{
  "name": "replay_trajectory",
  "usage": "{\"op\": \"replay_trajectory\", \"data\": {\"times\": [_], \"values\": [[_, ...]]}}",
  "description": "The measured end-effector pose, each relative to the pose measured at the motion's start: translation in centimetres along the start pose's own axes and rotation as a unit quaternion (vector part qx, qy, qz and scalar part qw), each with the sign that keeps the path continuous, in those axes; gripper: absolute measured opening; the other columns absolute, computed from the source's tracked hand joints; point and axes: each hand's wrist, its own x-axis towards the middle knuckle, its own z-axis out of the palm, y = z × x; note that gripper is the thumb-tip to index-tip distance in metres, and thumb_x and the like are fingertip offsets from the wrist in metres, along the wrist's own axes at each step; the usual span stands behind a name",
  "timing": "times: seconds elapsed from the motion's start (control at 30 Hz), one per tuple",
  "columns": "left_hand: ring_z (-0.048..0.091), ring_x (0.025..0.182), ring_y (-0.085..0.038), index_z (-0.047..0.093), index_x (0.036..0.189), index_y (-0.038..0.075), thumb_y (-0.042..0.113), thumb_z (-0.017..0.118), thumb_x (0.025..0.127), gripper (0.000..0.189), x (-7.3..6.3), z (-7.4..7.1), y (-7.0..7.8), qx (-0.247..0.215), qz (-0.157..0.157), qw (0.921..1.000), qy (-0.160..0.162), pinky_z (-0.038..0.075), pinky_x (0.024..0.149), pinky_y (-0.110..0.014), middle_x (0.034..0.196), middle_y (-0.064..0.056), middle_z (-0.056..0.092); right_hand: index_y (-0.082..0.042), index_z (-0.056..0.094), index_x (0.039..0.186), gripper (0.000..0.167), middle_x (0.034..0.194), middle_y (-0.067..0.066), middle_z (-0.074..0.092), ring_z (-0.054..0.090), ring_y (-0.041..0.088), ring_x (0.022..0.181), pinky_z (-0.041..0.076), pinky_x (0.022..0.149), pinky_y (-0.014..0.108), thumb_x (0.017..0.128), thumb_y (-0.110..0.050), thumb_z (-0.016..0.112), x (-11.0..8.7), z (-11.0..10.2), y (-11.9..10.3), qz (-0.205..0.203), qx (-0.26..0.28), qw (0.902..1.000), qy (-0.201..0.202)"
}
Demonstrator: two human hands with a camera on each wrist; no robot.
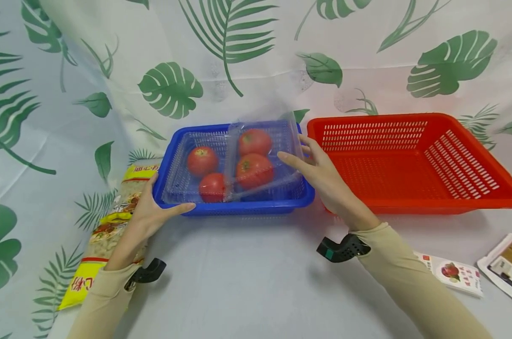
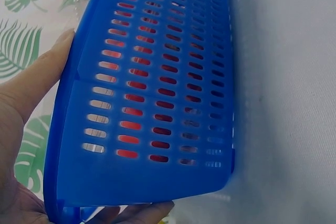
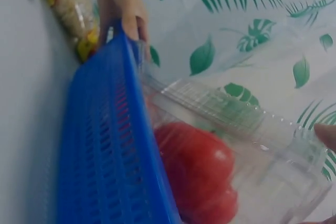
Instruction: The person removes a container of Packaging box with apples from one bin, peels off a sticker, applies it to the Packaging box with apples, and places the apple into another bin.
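Note:
A blue basket [image 1: 247, 207] holds a clear plastic clamshell box [image 1: 177, 146] and several red tomatoes [image 1: 254, 170]. Its see-through lid [image 1: 283, 123] stands raised at a tilt over the right side, with tomatoes visible through it. My right hand [image 1: 324, 172] holds the lid's right edge, thumb in front and fingers behind. At the basket's left end, my left hand [image 1: 148, 212] grips the corner. The left wrist view shows its thumb on the rim [image 2: 65, 93] and fingertips beneath; through the slotted side, red shows from the tomatoes inside.
A red basket [image 1: 376, 181] stands close on the right. Yellow-ended food bags [image 1: 108, 235] lie beside my left forearm. On the right are a white printed packet [image 1: 452, 274] and a white-edged package [image 1: 508, 263]. A leaf-patterned cloth [image 1: 256, 56] rises behind the baskets.

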Motion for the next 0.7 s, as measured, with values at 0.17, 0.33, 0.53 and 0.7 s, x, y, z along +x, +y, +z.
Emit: {"op": "replay_trajectory", "data": {"times": [0.17, 0.33, 0.53, 0.7], "values": [[0.022, 0.154, -0.046, -0.004, 0.168, 0.01, 0.047, 0.087, 0.083, 0.131, 0.0, -0.1, -0.1, -0.009, 0.002, 1.0, 0.0, 0.023, 0.122, -0.066, 0.172, -0.024, 0.012, -0.028, 0.014, 0.168, 0.091, 0.163, 0.011, 0.029, 0.046, 0.032, 0.14, 0.037, 0.119, 0.056, 0.097, -0.048, 0.069, 0.5, 1.1, 0.1, -0.003, 0.031, 0.9995, 0.0], [0.021, 0.154, -0.046, -0.005, 0.168, 0.011, 0.048, 0.087, 0.082, 0.131, -0.1, -0.1, -0.1, -0.01, -0.006, 0.9999, 0.0, 0.023, 0.122, -0.066, 0.172, -0.024, 0.011, -0.022, 0.01, 0.169, 0.099, 0.167, 0.007, 0.029, 0.043, 0.03, 0.144, 0.042, 0.116, 0.056, 0.096, -0.045, 0.073, 0.8, 1.9, 0.6, 0.02, 0.038, 0.999, 0.012], [0.021, 0.154, -0.046, -0.005, 0.168, 0.01, 0.048, 0.087, 0.083, 0.131, -0.2, -0.1, -0.2, -0.011, -0.005, 0.9999, 0.001, 0.023, 0.122, -0.066, 0.172, -0.024, 0.011, -0.012, 0.019, 0.167, 0.087, 0.166, 0.008, 0.034, 0.047, 0.031, 0.143, 0.054, 0.103, 0.05, 0.099, -0.035, 0.07, 0.8, 2.1, 0.5, 0.021, 0.094, 0.9947, 0.038], [0.022, 0.154, -0.045, -0.004, 0.168, 0.011, 0.048, 0.088, 0.082, 0.131, 0.0, 0.0, -0.2, -0.014, 0.0, 0.9999, 0.002, 0.023, 0.123, -0.065, 0.172, -0.023, 0.012, -0.009, 0.036, 0.16, 0.065, 0.149, 0.01, 0.046, 0.046, 0.035, 0.14, 0.056, 0.101, 0.048, 0.102, -0.029, 0.06, -0.1, 1.4, -0.6, 0.027, 0.205, 0.9774, 0.046]]}}
